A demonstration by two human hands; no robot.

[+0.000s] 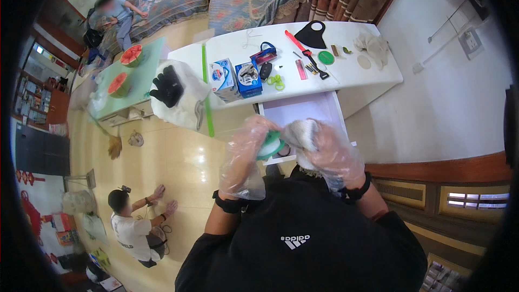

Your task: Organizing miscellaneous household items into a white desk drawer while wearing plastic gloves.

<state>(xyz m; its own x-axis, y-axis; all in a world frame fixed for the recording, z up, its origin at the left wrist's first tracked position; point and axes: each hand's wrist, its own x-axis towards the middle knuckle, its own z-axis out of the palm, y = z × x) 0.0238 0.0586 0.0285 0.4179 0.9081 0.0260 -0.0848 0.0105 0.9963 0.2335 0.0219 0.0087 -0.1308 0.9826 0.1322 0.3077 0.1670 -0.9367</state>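
My left hand [247,152], in a clear plastic glove, grips a round green-rimmed object [271,146] with a pale centre. A grey-white cloth [302,134] is bunched in my right hand [330,152], also in a clear glove, just beside it. Both hands are over the front of a pulled-out white drawer [310,107], where a dark ring-shaped thing [284,151] shows. On the white tabletop [357,77] above lie a blue box [248,83], a white-and-blue box [222,75], green scissors [276,82], a green round lid [325,57] and a black face mask [311,35].
A black glove [168,86] lies on white cloth [190,89] at the table's left. Cut watermelon halves [118,85] sit on a glass-topped table [142,65]. One person [134,227] crouches on the floor at lower left; another [117,18] sits at upper left.
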